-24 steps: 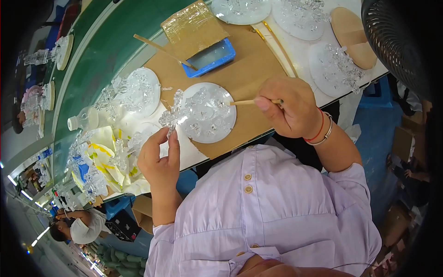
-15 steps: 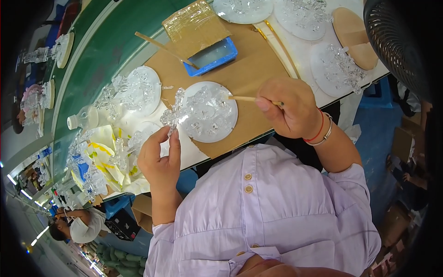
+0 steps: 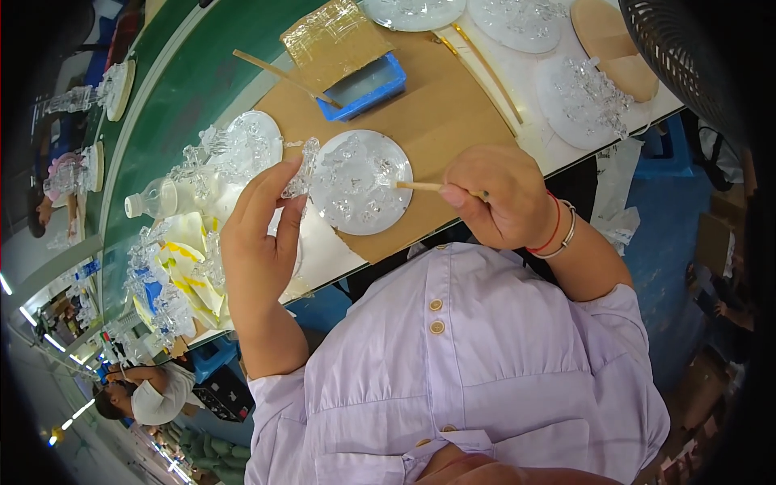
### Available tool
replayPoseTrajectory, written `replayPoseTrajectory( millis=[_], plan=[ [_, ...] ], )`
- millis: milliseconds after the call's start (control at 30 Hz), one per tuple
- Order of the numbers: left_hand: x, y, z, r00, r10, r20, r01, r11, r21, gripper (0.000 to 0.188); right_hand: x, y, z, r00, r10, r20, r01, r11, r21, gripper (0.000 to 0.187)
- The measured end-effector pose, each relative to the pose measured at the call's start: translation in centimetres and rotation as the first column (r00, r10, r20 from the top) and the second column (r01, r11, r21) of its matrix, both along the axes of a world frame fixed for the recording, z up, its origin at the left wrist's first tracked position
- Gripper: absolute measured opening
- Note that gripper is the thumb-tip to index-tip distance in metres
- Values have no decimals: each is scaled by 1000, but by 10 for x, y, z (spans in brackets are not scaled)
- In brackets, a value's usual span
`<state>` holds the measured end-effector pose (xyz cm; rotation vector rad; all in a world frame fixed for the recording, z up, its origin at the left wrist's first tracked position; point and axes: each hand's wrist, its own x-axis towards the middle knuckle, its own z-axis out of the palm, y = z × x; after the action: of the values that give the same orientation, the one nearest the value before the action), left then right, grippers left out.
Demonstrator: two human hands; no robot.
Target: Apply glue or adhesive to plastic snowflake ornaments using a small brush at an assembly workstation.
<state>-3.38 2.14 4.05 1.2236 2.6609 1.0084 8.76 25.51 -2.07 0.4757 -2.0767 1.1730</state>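
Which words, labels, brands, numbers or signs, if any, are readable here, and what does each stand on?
None can be read.
Black box, lower left: marks too small and blurred to make out.
White disc between the hands: no lettering visible.

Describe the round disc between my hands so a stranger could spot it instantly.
Start at the brown cardboard sheet. On it, nearer you than the blue tray, lies a whitish disc topped with clear pieces. Unlike neighbouring discs, it sits between your left hand, holding another clear piece, and your right hand, holding a thin stick.
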Motion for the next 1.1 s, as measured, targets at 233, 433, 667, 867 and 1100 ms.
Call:
replayPoseTrajectory(
  millis=[233, 433, 667, 867, 1100],
  plan=[
    [-9, -5, 9, 994, 28, 107, -16, 994, -105, 31, 8, 9, 1, 999, -23, 49, 23, 1000, 4, 10],
    [6, -1, 2, 995, 85, 49, -80, 991, -103, 30, 23, 28, 7, 965, -187, 185, 198, 979, -46, 8],
    [23, 3, -3, 983, 184, -14, -184, 981, -65, 30, 22, 30, -4, 983, -140, 118, 143, 990, -13, 8],
    [23, 3, -6, 975, 220, -6, -220, 974, -54, 30, 16, 27, -12, 990, -111, 83, 111, 994, 1, 8],
    [22, 1, -8, 965, 261, 21, -259, 964, -59, 30, 15, 29, -7, 994, -101, 50, 103, 994, -25, 10]
  ],
)
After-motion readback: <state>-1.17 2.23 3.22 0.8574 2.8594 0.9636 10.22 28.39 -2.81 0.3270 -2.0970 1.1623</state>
